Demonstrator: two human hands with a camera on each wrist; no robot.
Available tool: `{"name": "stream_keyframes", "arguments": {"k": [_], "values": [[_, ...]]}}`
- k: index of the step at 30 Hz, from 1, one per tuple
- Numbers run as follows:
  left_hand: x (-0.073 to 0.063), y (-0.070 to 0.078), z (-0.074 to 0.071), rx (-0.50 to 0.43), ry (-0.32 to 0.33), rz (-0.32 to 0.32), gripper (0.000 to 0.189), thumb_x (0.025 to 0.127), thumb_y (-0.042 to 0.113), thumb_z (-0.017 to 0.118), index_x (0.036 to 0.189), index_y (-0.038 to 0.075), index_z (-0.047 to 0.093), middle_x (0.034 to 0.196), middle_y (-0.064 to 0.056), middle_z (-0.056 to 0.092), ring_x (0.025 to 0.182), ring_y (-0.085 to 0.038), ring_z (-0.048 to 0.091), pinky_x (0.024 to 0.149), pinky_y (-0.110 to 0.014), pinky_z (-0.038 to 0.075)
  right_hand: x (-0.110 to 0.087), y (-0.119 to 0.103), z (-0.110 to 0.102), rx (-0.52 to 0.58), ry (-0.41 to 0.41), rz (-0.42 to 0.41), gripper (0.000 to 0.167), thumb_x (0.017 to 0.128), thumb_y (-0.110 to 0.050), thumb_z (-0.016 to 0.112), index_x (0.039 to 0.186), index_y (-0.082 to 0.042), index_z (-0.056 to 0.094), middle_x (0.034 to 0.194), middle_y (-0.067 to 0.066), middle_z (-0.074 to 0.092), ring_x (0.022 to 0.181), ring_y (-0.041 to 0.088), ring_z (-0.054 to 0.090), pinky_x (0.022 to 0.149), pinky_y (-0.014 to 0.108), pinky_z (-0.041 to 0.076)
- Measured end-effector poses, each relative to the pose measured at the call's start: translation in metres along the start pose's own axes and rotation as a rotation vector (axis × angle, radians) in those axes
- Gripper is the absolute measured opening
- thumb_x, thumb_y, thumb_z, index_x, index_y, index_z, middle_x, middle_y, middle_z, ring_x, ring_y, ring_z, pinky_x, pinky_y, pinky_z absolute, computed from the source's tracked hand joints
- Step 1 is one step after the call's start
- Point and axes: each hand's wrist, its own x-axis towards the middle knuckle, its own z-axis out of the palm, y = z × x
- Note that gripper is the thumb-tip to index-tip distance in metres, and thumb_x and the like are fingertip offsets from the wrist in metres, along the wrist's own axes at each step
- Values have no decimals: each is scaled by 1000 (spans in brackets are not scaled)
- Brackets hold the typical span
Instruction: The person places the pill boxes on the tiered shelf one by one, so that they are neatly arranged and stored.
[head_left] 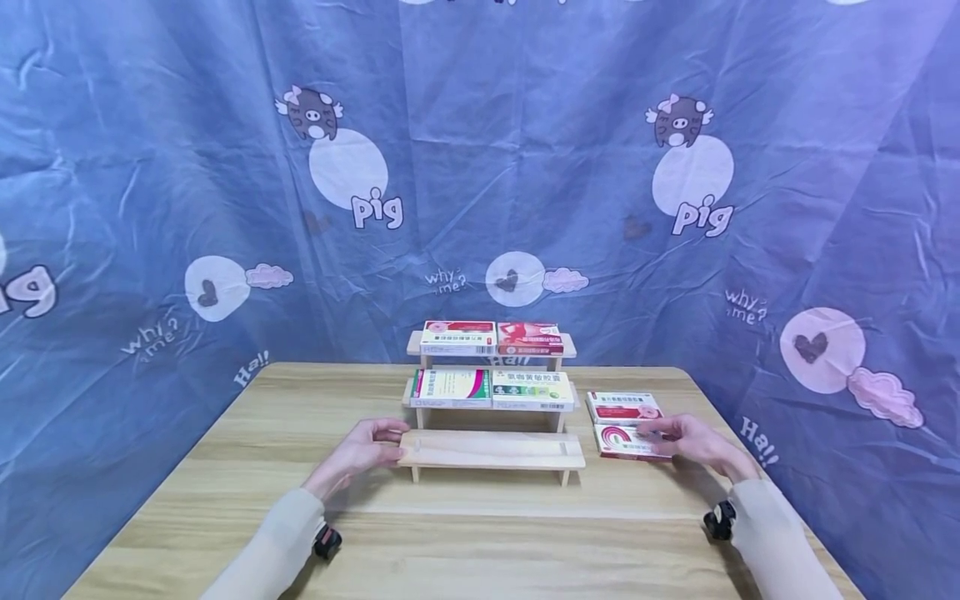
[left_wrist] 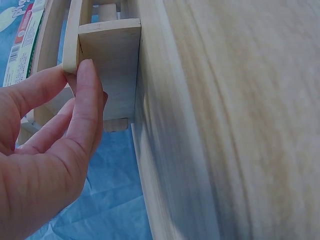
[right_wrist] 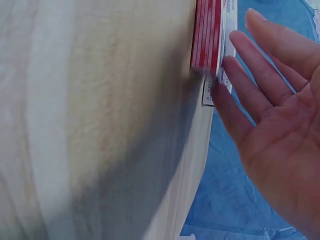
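Note:
A wooden three-step display rack stands on the table. My left hand pinches the left end of its lowest step, thumb on top and fingers underneath in the left wrist view. My right hand hovers over the right end of a white and red medicine box, fingers spread and not curled round it. In the right wrist view the fingertips come right up to the box's striped red side. A second white and red medicine box lies just behind it.
On the rack's middle step lie a green and magenta box and a white and green box. The top step carries two red and white boxes, one left and one right. A blue curtain hangs behind the wooden table.

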Motion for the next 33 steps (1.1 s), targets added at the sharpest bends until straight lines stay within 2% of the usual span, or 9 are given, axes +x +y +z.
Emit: {"name": "stream_keyframes", "arguments": {"k": [3, 7, 10, 13, 17, 21, 25, 27, 33], "values": [[0, 0, 0, -1, -3, -1, 54, 81, -5, 68, 131, -10, 50, 125, -29, 58, 95, -20, 66, 84, -37, 60, -1, 0, 1, -23, -6, 7, 46, 81, -15, 76, 123, 0, 65, 129, 25, 61, 110, 22, 53, 90, 21, 43], [-1, 0, -1, 1, -2, -4, 54, 81, -4, 69, 132, -10, 50, 125, -29, 58, 95, -20, 65, 84, -37, 60, -1, -3, 4, -79, 1, -25, 47, 77, -14, 78, 121, -1, 67, 129, 27, 60, 111, 27, 53, 93, 26, 44], [-2, 0, -1, 6, -5, -8, 54, 81, -5, 69, 132, -11, 50, 125, -29, 58, 94, -20, 66, 84, -37, 60, -1, -4, 6, -132, 1, -48, 49, 73, -13, 80, 120, -3, 68, 133, 31, 55, 119, 43, 51, 102, 47, 44], [-4, 0, 0, 10, -4, -12, 54, 81, -5, 69, 131, -11, 50, 124, -29, 58, 94, -20, 66, 84, -38, 60, -2, -5, 8, -156, -10, -72, 51, 70, -14, 81, 119, -3, 68, 136, 32, 52, 123, 55, 44, 103, 67, 36], [-3, 0, 0, 9, -5, -7, 54, 82, -3, 69, 131, -10, 51, 124, -29, 59, 95, -20, 66, 84, -38, 60, -3, -4, 10, -152, -14, -78, 54, 68, -12, 82, 119, -2, 67, 137, 33, 51, 125, 59, 41, 103, 73, 31], [-2, -1, 0, 12, -9, 0, 54, 82, -3, 69, 131, -10, 50, 124, -29, 58, 95, -21, 66, 84, -38, 60, -3, -3, 11, -127, -1, -29, 55, 66, -8, 82, 119, -2, 67, 136, 33, 51, 124, 54, 45, 104, 60, 39], [-3, -2, 0, 14, -6, -7, 53, 82, -4, 69, 131, -10, 51, 124, -28, 59, 94, -20, 66, 84, -38, 60, -4, 0, 12, -72, -5, 12, 56, 66, -5, 80, 119, -1, 67, 137, 34, 49, 123, 48, 48, 98, 26, 43], [-3, -2, 0, 12, 0, -10, 53, 81, -4, 69, 131, -10, 51, 124, -28, 59, 95, -20, 66, 84, -37, 60, -4, 1, 11, -56, -5, 6, 55, 66, -4, 80, 119, -1, 67, 137, 34, 49, 122, 44, 49, 93, 16, 41], [-2, -1, 0, 9, 0, -13, 53, 82, -4, 69, 131, -9, 51, 124, -28, 58, 96, -21, 66, 84, -37, 60, -7, 1, 7, -64, 2, -39, 52, 67, -8, 79, 117, -2, 68, 130, 29, 58, 112, 21, 53, 89, 14, 42]]}}
